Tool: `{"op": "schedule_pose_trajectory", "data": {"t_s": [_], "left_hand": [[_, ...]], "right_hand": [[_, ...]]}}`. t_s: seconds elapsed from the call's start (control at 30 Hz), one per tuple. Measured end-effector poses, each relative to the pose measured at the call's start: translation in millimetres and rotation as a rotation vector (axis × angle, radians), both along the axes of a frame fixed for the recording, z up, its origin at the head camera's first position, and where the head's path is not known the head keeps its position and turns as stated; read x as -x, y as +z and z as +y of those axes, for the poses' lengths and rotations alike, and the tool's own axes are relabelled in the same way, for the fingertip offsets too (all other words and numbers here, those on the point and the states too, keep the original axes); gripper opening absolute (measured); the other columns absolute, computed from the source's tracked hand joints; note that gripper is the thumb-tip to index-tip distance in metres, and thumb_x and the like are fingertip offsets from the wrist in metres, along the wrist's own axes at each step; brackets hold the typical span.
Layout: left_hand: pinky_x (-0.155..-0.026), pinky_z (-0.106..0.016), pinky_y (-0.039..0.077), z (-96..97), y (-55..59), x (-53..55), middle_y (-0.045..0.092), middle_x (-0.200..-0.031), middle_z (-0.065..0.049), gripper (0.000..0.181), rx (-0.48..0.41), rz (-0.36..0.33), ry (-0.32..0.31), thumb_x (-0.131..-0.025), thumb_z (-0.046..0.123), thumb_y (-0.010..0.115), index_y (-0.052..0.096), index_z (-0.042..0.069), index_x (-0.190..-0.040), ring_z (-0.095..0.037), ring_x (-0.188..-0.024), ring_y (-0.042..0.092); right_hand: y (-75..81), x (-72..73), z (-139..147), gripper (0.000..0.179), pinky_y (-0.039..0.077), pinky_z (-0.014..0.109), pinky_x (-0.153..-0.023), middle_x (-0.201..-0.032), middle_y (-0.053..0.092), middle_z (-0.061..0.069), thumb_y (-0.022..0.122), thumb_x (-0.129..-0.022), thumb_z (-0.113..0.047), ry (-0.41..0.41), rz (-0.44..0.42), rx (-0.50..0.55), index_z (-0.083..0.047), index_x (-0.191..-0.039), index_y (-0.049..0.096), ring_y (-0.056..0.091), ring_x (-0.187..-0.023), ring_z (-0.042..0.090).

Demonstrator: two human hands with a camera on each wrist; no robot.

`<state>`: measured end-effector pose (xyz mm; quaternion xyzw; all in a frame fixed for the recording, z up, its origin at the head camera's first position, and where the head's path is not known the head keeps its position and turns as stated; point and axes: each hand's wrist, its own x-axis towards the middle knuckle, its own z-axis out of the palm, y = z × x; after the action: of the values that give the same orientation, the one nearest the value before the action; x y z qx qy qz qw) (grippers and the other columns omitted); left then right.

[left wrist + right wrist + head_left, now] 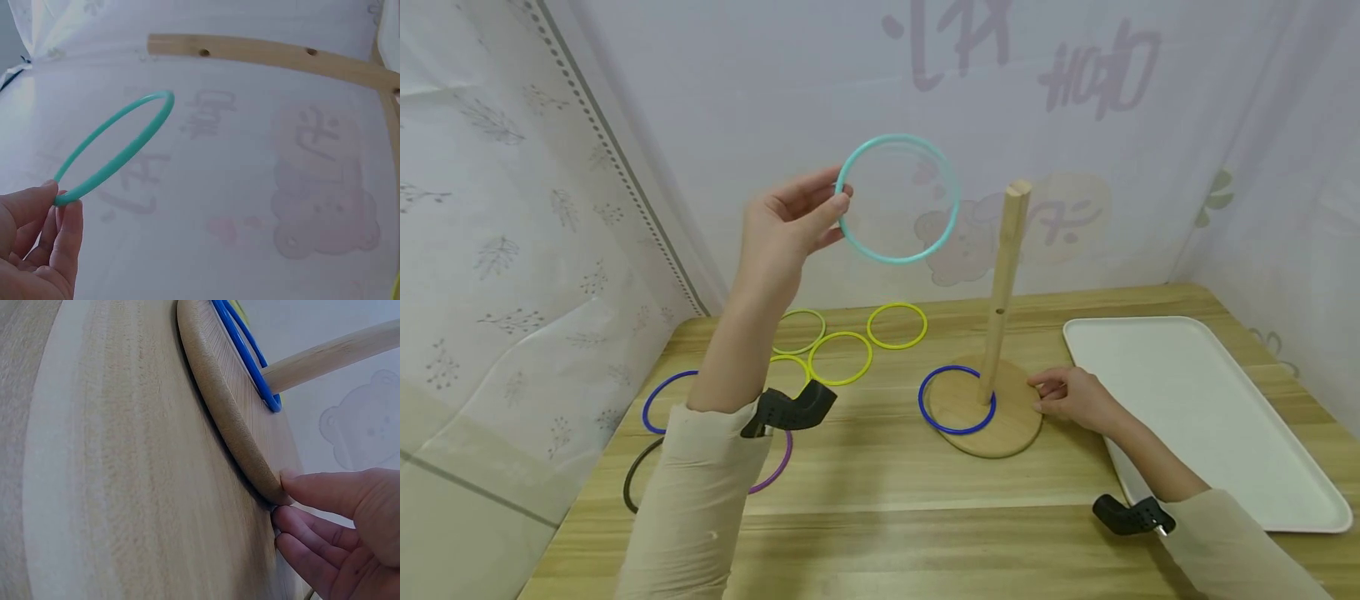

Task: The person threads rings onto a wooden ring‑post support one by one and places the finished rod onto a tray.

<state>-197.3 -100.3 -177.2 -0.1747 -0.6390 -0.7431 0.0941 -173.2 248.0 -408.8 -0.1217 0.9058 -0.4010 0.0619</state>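
In the head view my left hand [782, 221] holds a turquoise ring [898, 260] up in the air, left of the top of a wooden post [1003, 275]. Thumb and fingers pinch the ring by one edge, as the left wrist view also shows. The post rises from a round wooden base [1007, 433]. Around its foot a blue ring [957, 432] lies on the base, off to the left. My right hand [1078, 400] grips the base's right edge; in the right wrist view the thumb is on top and the fingers are at the side.
On the table's left lie yellow rings [841, 382], a green ring [801, 312], another blue ring [646, 408], a black ring [628, 479] and a purple ring [786, 462], some partly behind my left arm. A white tray [1195, 375] lies on the right. Behind hangs a printed curtain.
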Motion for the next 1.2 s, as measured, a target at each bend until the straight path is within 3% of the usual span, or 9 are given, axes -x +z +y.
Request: {"op": "schedule_pose_trajectory", "data": {"t_s": [0.23,0.37,0.53,0.73,0.83,1.2], "left_hand": [[-0.079,-0.035,0.053,26.4,24.5,-5.5,0.066,-0.093,-0.011,0.03,-0.14,0.052,-0.053,-0.079,0.001,0.069,0.066,0.0,-0.109,-0.022,-0.092,0.059],[-0.079,-0.036,0.052,43.3,27.4,-6.7,0.066,-0.089,-0.009,0.029,-0.164,0.044,-0.1,-0.08,-0.001,0.068,0.065,-0.001,-0.11,-0.021,-0.088,0.06],[-0.079,-0.037,0.053,60.4,24.0,-4.4,0.066,-0.087,-0.009,0.029,-0.125,0.027,-0.137,-0.081,0.001,0.068,0.066,0.0,-0.109,-0.018,-0.082,0.061],[-0.077,-0.035,0.053,69.0,11.9,2.0,0.067,-0.089,-0.01,0.029,-0.064,0.004,-0.16,-0.082,0.002,0.067,0.066,0.001,-0.11,-0.017,-0.082,0.061],[-0.078,-0.034,0.053,67.5,2.7,5.9,0.067,-0.092,-0.009,0.029,-0.035,-0.04,-0.161,-0.082,0.002,0.067,0.065,0.001,-0.112,-0.016,-0.083,0.061],[-0.077,-0.034,0.053,50.4,-41.2,20.3,0.065,-0.097,-0.01,0.03,0.058,-0.196,-0.166,-0.083,0.007,0.067,0.065,0.003,-0.112,-0.019,-0.091,0.062]], "right_hand": [[-0.3,0.0,1,0.037,0.051,0.028,-0.065,-0.09,0.062,0.014,0.072,-0.078,-0.006,0.008,0.006,0.008,0.009,-0.11,0.06,0.06,-0.081,0.025],[1.0,-0.8,1,0.037,0.051,0.028,-0.065,-0.09,0.062,0.014,0.072,-0.078,-0.005,0.008,0.005,0.013,0.009,-0.11,0.06,0.06,-0.081,0.026],[1.9,-1.1,0,0.037,0.051,0.029,-0.065,-0.09,0.062,0.013,0.072,-0.078,-0.006,0.005,-0.002,0.008,0.009,-0.11,0.061,0.06,-0.081,0.025],[1.4,-0.6,1,0.037,0.051,0.028,-0.064,-0.09,0.062,0.013,0.072,-0.078,-0.006,0.004,-0.004,0.001,0.008,-0.11,0.061,0.06,-0.081,0.025],[1.6,-0.8,1,0.037,0.051,0.028,-0.064,-0.09,0.062,0.013,0.072,-0.078,-0.006,0.005,-0.004,0.004,0.009,-0.11,0.061,0.06,-0.081,0.025],[2.7,-1.3,0,0.036,0.051,0.027,-0.064,-0.09,0.063,0.013,0.072,-0.078,-0.005,0.008,0.012,0.0,0.009,-0.11,0.061,0.061,-0.081,0.026]]}}
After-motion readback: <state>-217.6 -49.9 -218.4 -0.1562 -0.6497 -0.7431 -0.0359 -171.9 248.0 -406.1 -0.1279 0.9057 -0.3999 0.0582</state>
